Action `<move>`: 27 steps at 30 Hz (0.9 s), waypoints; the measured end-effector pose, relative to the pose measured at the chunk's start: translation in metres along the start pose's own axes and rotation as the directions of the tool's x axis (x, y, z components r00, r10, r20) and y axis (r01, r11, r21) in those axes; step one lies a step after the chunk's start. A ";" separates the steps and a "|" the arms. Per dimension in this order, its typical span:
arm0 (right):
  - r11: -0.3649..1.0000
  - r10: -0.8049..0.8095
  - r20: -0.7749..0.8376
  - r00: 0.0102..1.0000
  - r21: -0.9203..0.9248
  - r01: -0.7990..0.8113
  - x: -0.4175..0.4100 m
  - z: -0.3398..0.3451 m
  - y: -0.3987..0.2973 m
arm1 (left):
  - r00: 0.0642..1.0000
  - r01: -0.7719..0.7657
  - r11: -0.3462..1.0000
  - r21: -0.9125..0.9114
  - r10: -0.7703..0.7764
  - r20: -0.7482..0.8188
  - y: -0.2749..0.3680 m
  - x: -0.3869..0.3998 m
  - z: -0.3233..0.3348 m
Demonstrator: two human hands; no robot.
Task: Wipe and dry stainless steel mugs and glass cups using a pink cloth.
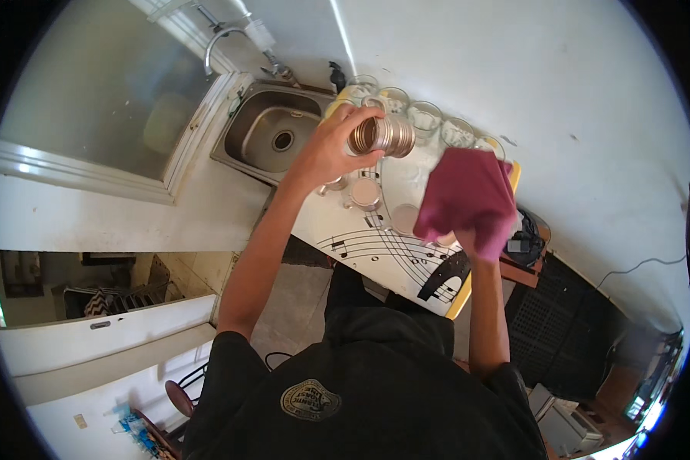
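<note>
My left hand [336, 141] grips a ridged, copper-coloured metal cylinder [388, 137] from its left side, thumb and fingers on opposite edges. Whether it is one can or a stack of lids, I cannot tell. It is held above a white table [345, 224] printed with black music notes. A maroon cloth [466, 184] drapes over my right hand [474, 241], which holds it and is mostly hidden beneath. Below the cylinder stands a glass mug or jar with a pale pinkish top [365, 192]. Another pale round top [405, 218] lies left of the cloth.
Several clear glass containers [424, 118] with whitish contents line the table's wall side. A stainless steel sink [264, 135] adjoins the table on the left, below a curved faucet [210, 52]. Past the table's yellow edge [459, 299] sits a black bag [526, 241].
</note>
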State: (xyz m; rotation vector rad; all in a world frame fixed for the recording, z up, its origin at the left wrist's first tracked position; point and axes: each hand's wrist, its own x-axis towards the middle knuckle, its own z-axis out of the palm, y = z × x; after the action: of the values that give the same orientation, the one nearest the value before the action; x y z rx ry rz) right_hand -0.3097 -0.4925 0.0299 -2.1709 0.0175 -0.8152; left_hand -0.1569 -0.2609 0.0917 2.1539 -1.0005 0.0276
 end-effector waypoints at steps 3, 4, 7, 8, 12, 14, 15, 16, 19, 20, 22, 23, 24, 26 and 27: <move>0.959 -0.251 0.015 0.968 0.138 0.246 0.061 0.066 -0.003 | 0.994 -0.100 0.995 0.003 0.100 -0.036 -0.027 0.001 -0.045; 0.970 -0.174 0.032 0.984 0.181 0.165 0.069 0.093 0.000 | 0.989 -0.135 0.991 -0.012 0.134 -0.058 -0.037 0.005 -0.057; 0.969 -0.171 0.056 0.984 0.191 0.158 0.119 0.161 -0.069 | 0.978 -0.152 0.988 -0.020 0.148 -0.145 -0.073 -0.001 -0.097; 0.965 -0.228 0.037 0.973 0.139 0.221 0.136 0.179 -0.095 | 0.969 -0.188 0.982 -0.024 0.182 -0.167 -0.086 -0.002 -0.109; 0.816 0.098 0.134 0.986 0.557 -0.157 0.182 0.266 -0.103 | 0.934 -0.259 0.966 -0.022 0.245 -0.259 -0.144 0.004 -0.140; 0.896 -0.008 0.140 0.990 0.440 -0.055 0.199 0.301 -0.109 | 0.951 -0.186 0.976 -0.114 0.150 -0.269 -0.182 -0.006 -0.155; 0.944 -0.110 0.143 0.984 0.324 0.058 0.205 0.315 -0.116 | 0.964 -0.122 0.972 -0.199 0.068 -0.257 -0.199 -0.009 -0.161; 0.948 -0.111 0.157 0.981 0.314 0.057 0.209 0.327 -0.123 | 0.963 -0.113 0.963 -0.244 0.046 -0.265 -0.218 -0.012 -0.166; 0.585 -0.426 0.383 0.820 -0.575 0.572 0.226 0.355 -0.146 | 0.961 -0.079 0.929 -0.362 -0.026 -0.275 -0.259 -0.019 -0.176; 0.597 -0.485 0.400 0.778 -0.498 0.629 0.228 0.371 -0.123 | 0.960 -0.081 0.924 -0.374 -0.028 -0.278 -0.272 -0.018 -0.181; 0.649 -0.429 0.439 0.790 -0.458 0.607 0.236 0.388 -0.139 | 0.956 -0.169 0.961 -0.219 0.106 -0.272 -0.300 -0.020 -0.192; 0.703 -0.374 0.467 0.801 -0.421 0.573 0.241 0.396 -0.147 | 0.956 -0.164 0.960 -0.226 0.098 -0.275 -0.313 -0.019 -0.197; 0.699 -0.369 0.474 0.800 -0.426 0.575 0.245 0.401 -0.149 | 0.952 -0.148 0.967 -0.207 0.082 -0.296 -0.322 -0.016 -0.200; 0.724 -0.339 0.558 0.758 -0.359 0.588 0.253 0.411 -0.152 | 0.946 -0.131 0.972 -0.195 0.064 -0.316 -0.337 -0.014 -0.202; 0.723 -0.336 0.563 0.755 -0.360 0.590 0.255 0.414 -0.154 | 0.959 -0.047 0.972 -0.231 -0.021 -0.281 -0.339 -0.012 -0.203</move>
State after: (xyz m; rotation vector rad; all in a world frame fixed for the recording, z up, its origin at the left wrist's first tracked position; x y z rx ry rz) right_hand 0.0860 -0.1741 0.0796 -2.9151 -0.6808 -0.5720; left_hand 0.1163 0.0169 0.0236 1.8628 -0.8083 0.2071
